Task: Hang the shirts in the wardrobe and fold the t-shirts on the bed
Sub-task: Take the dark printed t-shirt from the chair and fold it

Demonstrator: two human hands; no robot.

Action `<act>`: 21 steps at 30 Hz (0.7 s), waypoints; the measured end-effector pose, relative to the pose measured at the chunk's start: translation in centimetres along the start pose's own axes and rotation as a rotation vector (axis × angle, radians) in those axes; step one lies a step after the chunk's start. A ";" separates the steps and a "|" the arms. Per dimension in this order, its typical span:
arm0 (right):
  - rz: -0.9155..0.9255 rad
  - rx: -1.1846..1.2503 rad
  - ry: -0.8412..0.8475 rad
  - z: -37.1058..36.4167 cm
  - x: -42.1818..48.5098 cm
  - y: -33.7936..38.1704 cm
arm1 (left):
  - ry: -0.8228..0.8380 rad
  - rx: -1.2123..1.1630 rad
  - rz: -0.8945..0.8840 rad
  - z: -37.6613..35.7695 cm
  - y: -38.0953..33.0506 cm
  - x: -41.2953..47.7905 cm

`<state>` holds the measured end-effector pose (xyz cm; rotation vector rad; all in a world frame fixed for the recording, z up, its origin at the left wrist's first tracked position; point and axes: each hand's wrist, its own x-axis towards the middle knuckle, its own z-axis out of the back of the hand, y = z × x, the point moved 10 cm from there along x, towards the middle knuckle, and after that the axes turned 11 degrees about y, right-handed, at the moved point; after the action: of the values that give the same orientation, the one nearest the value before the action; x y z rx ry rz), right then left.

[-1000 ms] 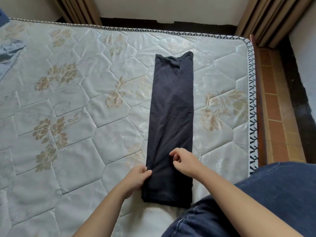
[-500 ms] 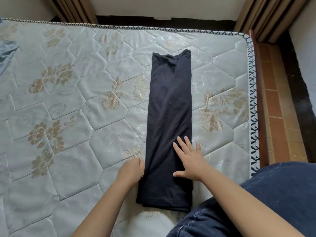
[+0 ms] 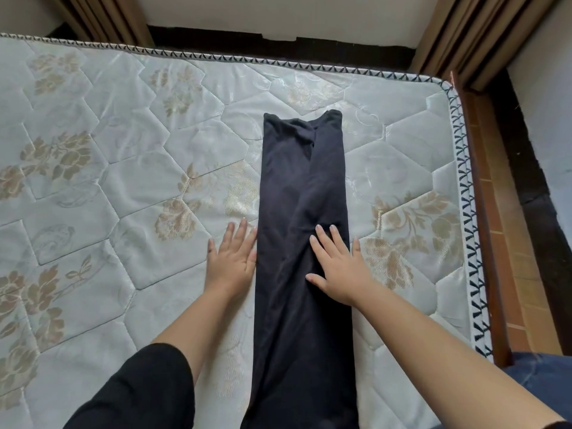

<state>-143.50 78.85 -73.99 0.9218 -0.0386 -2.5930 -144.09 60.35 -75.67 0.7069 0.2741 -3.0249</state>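
From the head view, both forearms reach forward over the bed (image 3: 123, 187), palms down. The left hand (image 3: 232, 261) lies flat on the mattress with straight fingers, holding nothing. Its inner edge touches the left long edge of the dark t-shirt (image 3: 301, 181), and its thumb is hidden. The right hand (image 3: 339, 269) presses flat on the cloth with fingers spread and thumb out to the left, gripping nothing. Its little finger reaches past the strip's right edge. The t-shirt, folded into a long narrow strip, runs between and under the hands, its collar end well beyond the fingertips. A black sleeve (image 3: 139, 391) covers the left upper arm.
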 end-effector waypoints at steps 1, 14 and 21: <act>-0.003 0.018 -0.033 0.9 0.7 -0.1 | -0.007 0.001 -0.013 0.4 0.0 0.9; -0.355 0.367 -0.459 15.6 10.7 -5.8 | -0.185 -0.134 -0.088 3.5 0.5 6.9; -0.497 0.325 -0.353 17.0 14.7 -7.6 | -0.251 -0.149 -0.119 3.6 0.5 6.9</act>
<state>-166.96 78.75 -70.70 0.6153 -0.3809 -3.2580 -151.81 59.37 -75.67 0.3063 0.5422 -3.1167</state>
